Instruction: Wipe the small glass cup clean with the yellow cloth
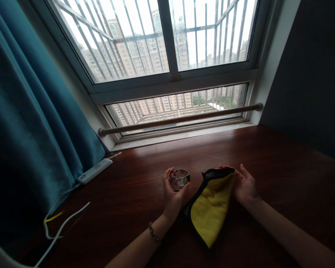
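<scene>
My left hand [173,195], with a beaded bracelet on its wrist, grips a small clear glass ashtray [179,180] with a faceted body, thumb on one side and fingers on the other. A yellow cleaning cloth [212,204] with a dark border hangs from my right hand [245,186]. The fingers of that hand are mostly hidden behind the cloth's top edge, and its thumb points up. Cloth and ashtray are close together but seem apart, both over the brown wooden table [128,193].
A white power strip [95,171] lies at the table's left, by a blue curtain [44,111]. White cables [64,225] and a yellow tie [54,216] trail at the lower left. Beyond the table's far edge is a barred window with a horizontal rail [181,120].
</scene>
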A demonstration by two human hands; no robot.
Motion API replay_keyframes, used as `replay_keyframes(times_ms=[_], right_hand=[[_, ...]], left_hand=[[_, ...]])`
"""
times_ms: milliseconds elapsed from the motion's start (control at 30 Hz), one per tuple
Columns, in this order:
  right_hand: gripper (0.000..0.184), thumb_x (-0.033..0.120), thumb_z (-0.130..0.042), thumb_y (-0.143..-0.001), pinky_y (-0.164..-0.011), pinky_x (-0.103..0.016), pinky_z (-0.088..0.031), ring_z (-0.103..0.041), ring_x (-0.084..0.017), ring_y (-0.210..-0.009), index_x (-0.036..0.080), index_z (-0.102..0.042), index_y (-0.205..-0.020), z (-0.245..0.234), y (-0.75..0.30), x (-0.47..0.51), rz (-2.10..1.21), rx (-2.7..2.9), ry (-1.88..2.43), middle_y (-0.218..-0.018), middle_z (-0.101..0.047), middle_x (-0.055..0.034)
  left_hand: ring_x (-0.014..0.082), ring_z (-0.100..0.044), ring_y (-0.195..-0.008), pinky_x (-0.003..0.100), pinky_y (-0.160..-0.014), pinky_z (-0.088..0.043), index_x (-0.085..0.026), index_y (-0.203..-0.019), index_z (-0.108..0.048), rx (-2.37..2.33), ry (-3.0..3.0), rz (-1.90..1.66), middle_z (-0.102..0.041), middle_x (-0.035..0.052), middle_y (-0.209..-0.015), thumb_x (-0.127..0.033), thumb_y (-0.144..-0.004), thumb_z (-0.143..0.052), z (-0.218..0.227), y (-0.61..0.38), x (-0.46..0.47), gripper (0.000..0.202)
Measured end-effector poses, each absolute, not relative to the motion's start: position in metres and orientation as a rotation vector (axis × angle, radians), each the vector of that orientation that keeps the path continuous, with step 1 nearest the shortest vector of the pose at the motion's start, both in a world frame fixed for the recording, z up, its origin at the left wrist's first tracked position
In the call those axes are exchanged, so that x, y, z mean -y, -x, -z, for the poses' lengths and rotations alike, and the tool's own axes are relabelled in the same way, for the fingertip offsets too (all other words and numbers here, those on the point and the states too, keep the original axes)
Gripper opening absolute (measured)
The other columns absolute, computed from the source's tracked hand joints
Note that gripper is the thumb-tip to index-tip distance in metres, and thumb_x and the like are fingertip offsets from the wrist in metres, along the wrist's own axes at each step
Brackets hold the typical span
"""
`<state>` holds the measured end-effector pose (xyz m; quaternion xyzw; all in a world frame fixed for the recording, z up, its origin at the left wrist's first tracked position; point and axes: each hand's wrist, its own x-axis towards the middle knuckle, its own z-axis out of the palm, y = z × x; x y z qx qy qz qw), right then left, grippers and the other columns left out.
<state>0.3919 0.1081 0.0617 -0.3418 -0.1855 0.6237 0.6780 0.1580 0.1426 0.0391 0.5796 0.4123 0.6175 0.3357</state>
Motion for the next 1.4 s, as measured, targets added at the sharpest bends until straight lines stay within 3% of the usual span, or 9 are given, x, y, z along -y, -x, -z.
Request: replay_keyframes(times_ms=[133, 233, 300, 433, 600, 800, 1000, 1267, 1400], right_hand=[[0.054, 0.062, -0.044, -0.073, -0.083, -0.037, -0.047, -0.058, -0.027, -0.099, 0.015, -0.054, -0.097, -0.044, -0.423, -0.131, -1.037, 0.625, 1.278, -0.108, -0.06, -0.0134], [0.062, 0.046, -0.072, -0.054, -0.079, -0.036, -0.046, -0.058, -0.029, -0.093, 0.014, -0.053, -0.104, -0.035, -0.432, -0.135, -0.883, 0.927, 1.565, -0.099, -0.062, -0.0125], [0.061, 0.032, -0.076, -0.047, -0.077, -0.036, -0.045, -0.059, -0.029, -0.087, 0.014, -0.057, -0.102, -0.033, -0.433, -0.133, -0.731, 1.145, 1.754, -0.09, -0.063, -0.0105], [0.04, 0.034, -0.069, -0.057, -0.073, -0.035, -0.044, -0.059, -0.028, -0.084, 0.016, -0.062, -0.093, -0.034, -0.431, -0.129, -0.429, 1.397, 2.047, -0.087, -0.064, -0.0106], [0.031, 0.032, -0.071, -0.053, -0.066, -0.032, -0.047, -0.061, -0.027, -0.08, 0.016, -0.064, -0.079, -0.056, -0.432, -0.13, -0.74, 1.168, 1.838, -0.08, -0.067, -0.0089], [0.026, 0.028, -0.061, -0.07, -0.064, -0.028, -0.046, -0.059, -0.021, -0.077, 0.015, -0.063, -0.092, -0.108, -0.38, -0.089, -0.598, 1.359, 1.515, -0.084, -0.064, -0.0066], [0.035, 0.009, -0.049, -0.076, -0.064, -0.029, -0.047, -0.057, -0.02, -0.073, 0.021, -0.061, -0.107, -0.072, -0.311, -0.036, -0.076, 2.252, 1.656, -0.086, -0.056, -0.0076], [0.049, 0.031, -0.06, -0.078, -0.08, -0.038, -0.048, -0.053, -0.027, -0.09, 0.008, -0.049, -0.121, -0.069, -0.302, -0.027, -0.115, 2.33, 1.594, -0.101, -0.053, -0.0145], [0.035, 0.028, -0.04, -0.09, -0.087, -0.032, -0.044, -0.052, -0.021, -0.098, 0.015, -0.049, -0.121, -0.08, -0.3, -0.037, -0.218, 2.316, 1.406, -0.111, -0.052, -0.0113]], left_hand=[[0.0224, -0.042, -0.117, 0.037, -0.096, -0.04, -0.024, -0.124, -0.031, -1.028, -1.371, -1.617, -0.034, 0.01, -0.132, -0.023, -0.063, -0.072, -0.04, -0.158, -0.146, 0.074], [0.0207, -0.045, -0.113, 0.035, -0.093, -0.042, -0.025, -0.124, -0.031, -1.011, -1.33, -1.595, -0.036, 0.0095, -0.131, -0.022, -0.063, -0.072, -0.042, -0.157, -0.147, 0.073], [0.0199, -0.046, -0.111, 0.033, -0.092, -0.043, -0.025, -0.124, -0.03, -1.008, -1.304, -1.606, -0.037, 0.0094, -0.13, -0.023, -0.063, -0.072, -0.044, -0.154, -0.15, 0.073], [0.02, -0.047, -0.112, 0.032, -0.091, -0.043, -0.025, -0.123, -0.031, -1.029, -1.266, -1.653, -0.037, 0.0098, -0.13, -0.023, -0.063, -0.072, -0.043, -0.146, -0.162, 0.072], [0.0209, -0.047, -0.113, 0.034, -0.094, -0.04, -0.024, -0.122, -0.032, -1.092, -1.229, -1.673, -0.039, 0.01, -0.128, -0.025, -0.064, -0.072, -0.035, -0.139, -0.172, 0.07], [0.0208, -0.048, -0.111, 0.036, -0.096, -0.039, -0.023, -0.121, -0.032, -1.099, -1.219, -1.664, -0.041, 0.0101, -0.126, -0.027, -0.062, -0.073, -0.031, -0.141, -0.171, 0.072], [0.0202, -0.048, -0.112, 0.035, -0.096, -0.038, -0.023, -0.121, -0.033, -1.089, -1.19, -1.662, -0.041, 0.0098, -0.126, -0.027, -0.062, -0.073, -0.034, -0.144, -0.168, 0.072], [0.0205, -0.049, -0.11, 0.036, -0.095, -0.038, -0.022, -0.121, -0.032, -1.075, -1.213, -1.656, -0.042, 0.0108, -0.125, -0.027, -0.062, -0.073, -0.035, -0.144, -0.165, 0.071], [0.0206, -0.049, -0.11, 0.036, -0.095, -0.038, -0.022, -0.123, -0.03, -1.049, -1.214, -1.641, -0.041, 0.0111, -0.126, -0.028, -0.064, -0.072, -0.034, -0.144, -0.165, 0.072]])
